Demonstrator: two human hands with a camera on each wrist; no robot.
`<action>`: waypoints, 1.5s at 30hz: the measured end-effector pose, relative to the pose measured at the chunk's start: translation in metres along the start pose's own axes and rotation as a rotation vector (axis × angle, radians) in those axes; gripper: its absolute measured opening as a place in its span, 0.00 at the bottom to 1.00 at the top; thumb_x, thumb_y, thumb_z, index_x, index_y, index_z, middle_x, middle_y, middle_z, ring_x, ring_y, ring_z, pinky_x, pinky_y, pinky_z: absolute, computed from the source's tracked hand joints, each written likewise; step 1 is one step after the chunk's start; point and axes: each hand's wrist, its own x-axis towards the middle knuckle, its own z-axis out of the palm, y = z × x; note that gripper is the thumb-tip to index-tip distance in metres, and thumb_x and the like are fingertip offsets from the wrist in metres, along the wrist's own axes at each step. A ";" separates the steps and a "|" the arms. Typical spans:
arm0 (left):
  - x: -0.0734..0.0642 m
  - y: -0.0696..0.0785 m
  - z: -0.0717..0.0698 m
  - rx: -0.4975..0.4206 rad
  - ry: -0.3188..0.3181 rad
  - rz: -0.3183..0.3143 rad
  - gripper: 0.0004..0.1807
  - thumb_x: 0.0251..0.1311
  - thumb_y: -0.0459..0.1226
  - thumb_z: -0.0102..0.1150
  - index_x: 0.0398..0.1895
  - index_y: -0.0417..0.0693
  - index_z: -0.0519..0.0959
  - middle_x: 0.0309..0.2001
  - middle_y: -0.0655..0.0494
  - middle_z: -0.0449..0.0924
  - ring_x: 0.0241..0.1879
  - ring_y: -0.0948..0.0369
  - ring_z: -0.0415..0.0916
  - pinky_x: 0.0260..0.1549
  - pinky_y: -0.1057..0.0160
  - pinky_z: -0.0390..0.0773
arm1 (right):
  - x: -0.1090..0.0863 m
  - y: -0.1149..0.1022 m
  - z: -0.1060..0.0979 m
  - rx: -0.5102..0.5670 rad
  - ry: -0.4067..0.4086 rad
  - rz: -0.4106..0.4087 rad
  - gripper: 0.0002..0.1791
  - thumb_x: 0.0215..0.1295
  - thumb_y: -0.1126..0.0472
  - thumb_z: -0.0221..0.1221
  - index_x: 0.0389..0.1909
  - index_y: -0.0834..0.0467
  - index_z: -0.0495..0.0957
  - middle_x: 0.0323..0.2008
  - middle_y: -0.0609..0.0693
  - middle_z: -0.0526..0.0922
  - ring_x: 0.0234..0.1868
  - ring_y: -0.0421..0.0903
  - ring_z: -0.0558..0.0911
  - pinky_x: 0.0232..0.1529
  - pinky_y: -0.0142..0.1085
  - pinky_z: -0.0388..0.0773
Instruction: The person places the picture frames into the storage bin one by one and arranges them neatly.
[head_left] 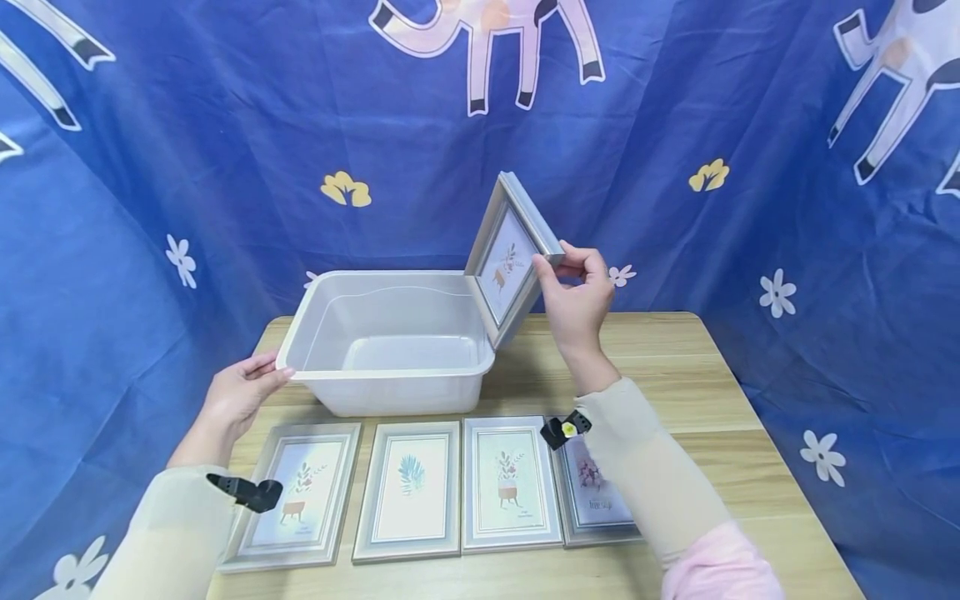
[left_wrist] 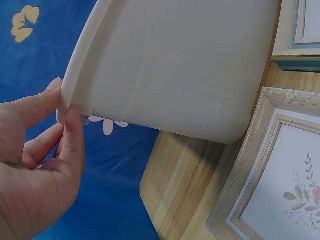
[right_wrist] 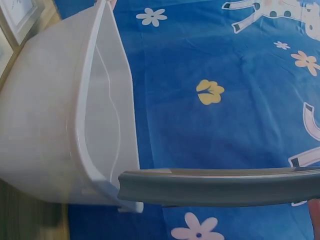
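- Four picture frames (head_left: 411,492) in a row on table (head_left: 690,392), near white tub (head_left: 397,392).
- Left hand (head_left: 236,398) pinches tub's near-left corner.
- Right hand (head_left: 579,300) grips fifth frame (head_left: 508,267), tilted at tub's right rim; contact unclear.

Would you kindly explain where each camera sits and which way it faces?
Head: worn on the head, facing forward and down at the white bin and raised picture frame; left hand, right hand, both sleeves show.
Left wrist: on that wrist, facing the bin's rim; left hand shows, pinching it.
Right wrist: on that wrist, facing the bin and blue cloth; only slivers of skin show.
Head and left wrist both show the left hand.
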 end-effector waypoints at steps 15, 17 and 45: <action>-0.002 0.004 0.001 0.023 0.002 -0.005 0.41 0.59 0.33 0.64 0.67 0.21 0.53 0.32 0.71 0.79 0.33 0.75 0.77 0.36 0.77 0.79 | -0.020 -0.008 0.029 -0.020 0.036 0.019 0.16 0.48 0.69 0.72 0.36 0.69 0.78 0.32 0.57 0.79 0.29 0.51 0.80 0.25 0.35 0.82; -0.003 0.004 0.002 0.018 0.003 -0.004 0.41 0.59 0.33 0.64 0.67 0.21 0.53 0.32 0.71 0.79 0.34 0.74 0.77 0.36 0.76 0.79 | -0.023 -0.018 0.031 -0.031 0.037 0.026 0.15 0.48 0.72 0.71 0.35 0.71 0.77 0.32 0.60 0.78 0.29 0.54 0.79 0.25 0.34 0.82; 0.000 0.000 0.002 -0.022 0.029 -0.009 0.41 0.57 0.32 0.66 0.66 0.20 0.53 0.31 0.69 0.79 0.32 0.74 0.77 0.36 0.76 0.79 | -0.069 0.042 0.052 -0.163 -0.022 -0.003 0.15 0.49 0.64 0.73 0.34 0.65 0.78 0.33 0.55 0.76 0.29 0.46 0.80 0.30 0.32 0.83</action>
